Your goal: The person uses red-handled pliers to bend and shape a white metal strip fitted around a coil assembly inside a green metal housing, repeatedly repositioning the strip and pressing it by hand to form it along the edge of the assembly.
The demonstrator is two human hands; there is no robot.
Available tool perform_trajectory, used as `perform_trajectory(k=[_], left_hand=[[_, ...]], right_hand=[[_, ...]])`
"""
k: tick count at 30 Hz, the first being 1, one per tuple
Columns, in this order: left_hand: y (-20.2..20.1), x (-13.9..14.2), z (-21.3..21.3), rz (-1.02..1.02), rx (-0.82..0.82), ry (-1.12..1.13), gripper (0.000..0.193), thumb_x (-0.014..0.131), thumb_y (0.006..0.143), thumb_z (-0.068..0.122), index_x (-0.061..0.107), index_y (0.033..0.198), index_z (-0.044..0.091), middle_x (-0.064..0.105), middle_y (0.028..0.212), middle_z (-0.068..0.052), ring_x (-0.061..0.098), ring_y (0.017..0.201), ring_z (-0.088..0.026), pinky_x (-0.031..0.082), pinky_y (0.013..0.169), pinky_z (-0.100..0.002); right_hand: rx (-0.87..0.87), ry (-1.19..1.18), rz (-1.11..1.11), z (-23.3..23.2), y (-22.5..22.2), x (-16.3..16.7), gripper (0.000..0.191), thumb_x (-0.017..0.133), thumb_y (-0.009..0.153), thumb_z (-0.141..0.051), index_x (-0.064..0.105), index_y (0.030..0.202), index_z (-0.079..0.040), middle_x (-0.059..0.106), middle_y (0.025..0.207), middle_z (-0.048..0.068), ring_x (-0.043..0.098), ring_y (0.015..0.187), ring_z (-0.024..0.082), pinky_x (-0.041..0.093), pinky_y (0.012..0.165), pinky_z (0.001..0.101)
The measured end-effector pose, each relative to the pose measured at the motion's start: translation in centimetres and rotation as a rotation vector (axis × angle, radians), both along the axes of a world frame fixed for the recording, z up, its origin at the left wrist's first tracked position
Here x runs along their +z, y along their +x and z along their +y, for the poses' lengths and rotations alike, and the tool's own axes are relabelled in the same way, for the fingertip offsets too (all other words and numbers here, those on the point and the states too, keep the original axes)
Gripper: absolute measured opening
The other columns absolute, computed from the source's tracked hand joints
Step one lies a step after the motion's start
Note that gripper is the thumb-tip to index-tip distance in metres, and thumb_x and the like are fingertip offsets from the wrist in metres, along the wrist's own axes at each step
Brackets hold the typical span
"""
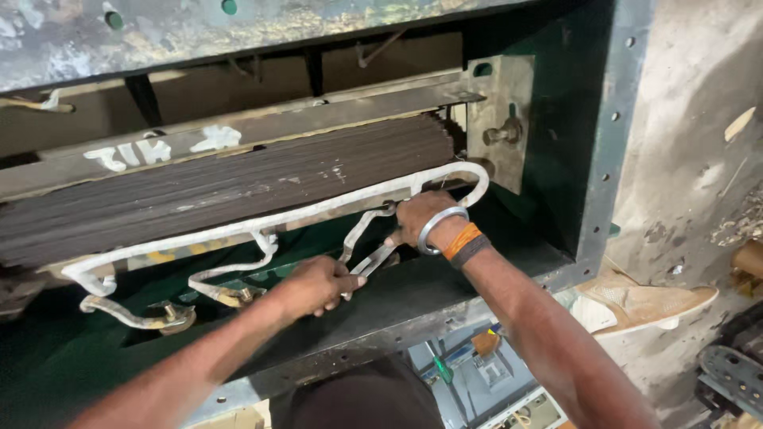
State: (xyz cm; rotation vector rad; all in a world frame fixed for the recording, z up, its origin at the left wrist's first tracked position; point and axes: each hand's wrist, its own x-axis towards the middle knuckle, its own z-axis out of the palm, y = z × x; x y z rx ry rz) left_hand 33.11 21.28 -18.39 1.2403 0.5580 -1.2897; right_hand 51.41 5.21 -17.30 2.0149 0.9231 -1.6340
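Head view looks down along two bare forearms into a green metal frame point(592, 206). Nearest, the left hand point(318, 284) is clenched around the end of a flat metal tool point(372, 260), probably a spanner or pliers, though its working end is hidden between the hands. Just past it the right hand point(420, 216), wearing a steel bangle point(439, 225) and an orange wristband point(464, 242), curls its fingers at a bend of the pale bent cable point(262, 225); whether it grips the cable or the tool's tip cannot be told. That cable runs in loops across the front of the frame, from lugs with bolts point(176, 314) at the lower left up to a curve beside a grey bracket point(501, 119) at the right. It looks stiff and heavy, holding its bends like a thick wrapped conductor, so it would likely resist flexing and be best held close to a bend or lug. Behind it sits a dark stack of thin plates point(230, 187), clamped under a steel bar point(262, 131) with white paint marks.
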Motion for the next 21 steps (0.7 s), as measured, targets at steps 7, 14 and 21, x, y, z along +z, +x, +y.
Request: perform_trajectory(k=[7, 14, 21], left_hand=[[1.0, 1.7, -1.1, -0.01, 0.014, 0.21, 0.035, 0.064, 0.086, 0.037, 0.075, 0.083, 0.004, 0.072, 0.071, -0.012, 0.072, 0.068, -0.027, 0.055, 0.067, -0.042], [0.8, 1.5, -1.3, -0.136, -0.076, 0.241, 0.038, 0.062, 0.088, 0.039, 0.076, 0.08, 0.005, 0.072, 0.069, -0.014, 0.072, 0.067, -0.027, 0.053, 0.068, -0.041], [0.5, 2.5, -1.5, -0.101, 0.037, 0.234, 0.037, 0.061, 0.091, 0.035, 0.074, 0.08, 0.002, 0.064, 0.062, -0.009, 0.059, 0.053, -0.017, 0.046, 0.054, -0.035]], right_hand=[[-0.621, 0.612, -0.264, -3.9, 1.8, 7.8, 0.024, 0.062, 0.097, -0.023, 0.071, 0.114, -0.008, 0.076, 0.1, 0.016, 0.073, 0.09, 0.034, 0.057, 0.076, 0.0414], [-1.18, 0.993, -0.894, -15.3, -5.3, 16.7, 0.018, 0.052, 0.113, -0.008, 0.065, 0.119, 0.004, 0.071, 0.112, 0.014, 0.071, 0.104, 0.019, 0.056, 0.096, 0.0314], [-1.479, 0.797, -1.132, -22.0, -19.8, 12.4, 0.025, 0.053, 0.107, -0.012, 0.068, 0.119, 0.004, 0.071, 0.094, 0.01, 0.066, 0.081, 0.016, 0.055, 0.075, 0.0283]])
